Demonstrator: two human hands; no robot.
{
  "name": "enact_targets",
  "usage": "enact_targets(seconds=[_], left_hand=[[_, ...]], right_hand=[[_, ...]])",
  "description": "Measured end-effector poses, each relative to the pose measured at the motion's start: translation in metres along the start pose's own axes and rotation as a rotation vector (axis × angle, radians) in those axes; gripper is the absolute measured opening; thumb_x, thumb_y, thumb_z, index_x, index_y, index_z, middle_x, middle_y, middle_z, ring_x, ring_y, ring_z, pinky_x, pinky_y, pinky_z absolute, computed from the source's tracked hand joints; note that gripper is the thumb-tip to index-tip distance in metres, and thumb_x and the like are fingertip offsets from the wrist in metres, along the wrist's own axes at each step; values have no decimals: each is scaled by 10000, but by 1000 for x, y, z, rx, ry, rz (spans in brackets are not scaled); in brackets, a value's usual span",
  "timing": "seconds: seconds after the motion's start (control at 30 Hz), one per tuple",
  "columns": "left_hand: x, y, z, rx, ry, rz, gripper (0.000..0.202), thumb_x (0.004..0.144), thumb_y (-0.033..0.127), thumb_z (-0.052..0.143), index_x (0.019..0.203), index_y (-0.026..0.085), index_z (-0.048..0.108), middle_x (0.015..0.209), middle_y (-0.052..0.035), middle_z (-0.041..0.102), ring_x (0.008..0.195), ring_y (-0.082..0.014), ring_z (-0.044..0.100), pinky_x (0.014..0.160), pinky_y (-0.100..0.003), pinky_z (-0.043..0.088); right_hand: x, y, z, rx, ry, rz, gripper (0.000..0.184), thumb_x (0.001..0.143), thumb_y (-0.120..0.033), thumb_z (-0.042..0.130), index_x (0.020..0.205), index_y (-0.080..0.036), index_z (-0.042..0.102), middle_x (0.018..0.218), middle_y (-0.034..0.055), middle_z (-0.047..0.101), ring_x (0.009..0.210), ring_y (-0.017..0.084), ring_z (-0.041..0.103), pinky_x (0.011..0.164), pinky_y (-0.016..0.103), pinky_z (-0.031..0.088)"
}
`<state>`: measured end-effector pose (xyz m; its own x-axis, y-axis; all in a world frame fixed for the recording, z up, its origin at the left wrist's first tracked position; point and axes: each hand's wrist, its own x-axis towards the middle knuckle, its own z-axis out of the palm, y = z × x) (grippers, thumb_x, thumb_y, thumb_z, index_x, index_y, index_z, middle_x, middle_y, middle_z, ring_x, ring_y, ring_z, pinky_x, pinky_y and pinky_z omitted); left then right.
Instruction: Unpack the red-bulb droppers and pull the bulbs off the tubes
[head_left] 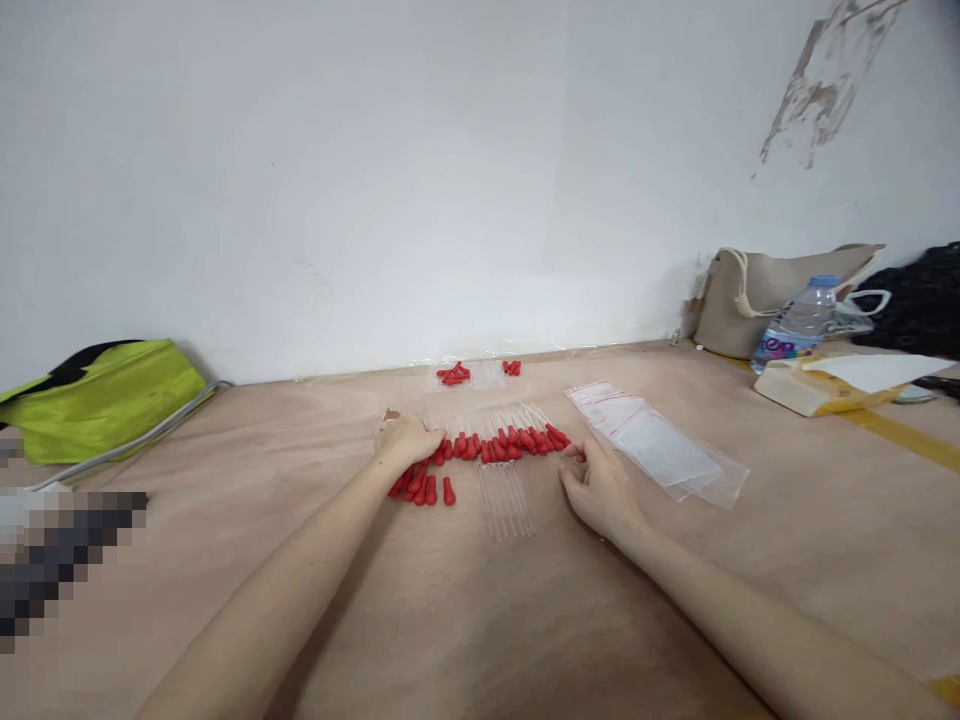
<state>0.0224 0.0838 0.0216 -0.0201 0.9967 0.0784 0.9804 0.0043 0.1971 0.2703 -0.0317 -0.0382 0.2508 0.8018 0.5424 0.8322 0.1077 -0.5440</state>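
Note:
A row of glass droppers with red rubber bulbs (510, 442) lies across the table, their clear tubes pointing toward the wall. My left hand (409, 440) rests at the row's left end, its fingers touching or very near the bulbs there; the far fingers are partly hidden. At the right end, my right hand (600, 485) has its thumb and forefinger apart, the fingertip by the last bulb. Several loose red bulbs (420, 488) lie below my left hand. Between the hands, a group of thin clear tubes (506, 500) points toward me.
Clear zip bags (652, 440) lie right of my right hand. Farther back sit small red bulbs (454, 374) on clear plastic. A yellow-green bag (112, 400) and grey cable stand left; a water bottle (795, 325), beige bag (772, 290) and tissue pack (810, 385) are right.

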Motion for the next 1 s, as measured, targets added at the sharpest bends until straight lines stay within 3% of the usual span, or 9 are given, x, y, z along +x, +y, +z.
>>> enact_targets(seconds=[0.17,0.27,0.37,0.53,0.7,0.87,0.93,1.0], left_hand=[[1,3,-1,-10,1,-25,370,634,544,514,543,205,634,642,-104,658,794,-312,606,747,-414,403],[-2,6,-2,-18,3,-31,377,626,559,514,571,208,640,662,-98,664,801,-302,608,740,-395,410],[-4,8,-1,-20,0,-35,416,622,587,500,535,199,624,672,-97,668,802,-292,610,739,-371,416],[-5,8,3,-24,24,-63,319,639,490,516,578,198,629,734,-102,674,842,-297,604,733,-365,416],[-8,5,-1,-70,38,-34,296,700,411,470,561,185,602,657,-95,656,757,-280,615,656,-337,412],[-38,-2,-13,-156,106,110,301,813,379,360,689,179,547,691,-49,625,697,-192,584,618,-274,394],[-60,-5,-12,-229,139,231,291,853,385,317,768,179,505,719,-26,602,674,-154,558,621,-252,393],[-85,-8,-6,-399,162,453,261,875,371,307,805,177,467,693,-8,565,647,-137,528,622,-247,393]], right_hand=[[-1,-1,7,206,-53,-85,173,677,-174,464,835,-177,535,786,49,515,668,162,511,578,285,416],[-1,-7,6,275,-86,-51,166,706,-226,469,849,-170,531,823,57,521,656,146,514,559,264,409],[-3,-17,-4,194,-164,-16,195,712,-273,490,881,-177,515,773,28,537,604,130,497,537,249,368],[-10,-36,-22,23,-465,-11,305,666,-276,546,959,-214,490,579,-49,538,580,130,498,490,224,244],[-14,-42,-19,15,-534,-48,327,665,-191,507,987,-244,496,629,-61,590,629,118,521,497,223,199],[-11,-39,-9,70,-525,-37,286,695,-146,457,964,-222,520,662,-44,605,606,110,520,510,223,231],[-9,-38,-6,78,-495,-25,271,703,-152,461,960,-212,523,650,-36,602,590,113,517,510,224,243],[-7,-37,-3,90,-461,-15,245,717,-166,466,950,-205,530,646,-28,600,580,115,517,509,225,259]])
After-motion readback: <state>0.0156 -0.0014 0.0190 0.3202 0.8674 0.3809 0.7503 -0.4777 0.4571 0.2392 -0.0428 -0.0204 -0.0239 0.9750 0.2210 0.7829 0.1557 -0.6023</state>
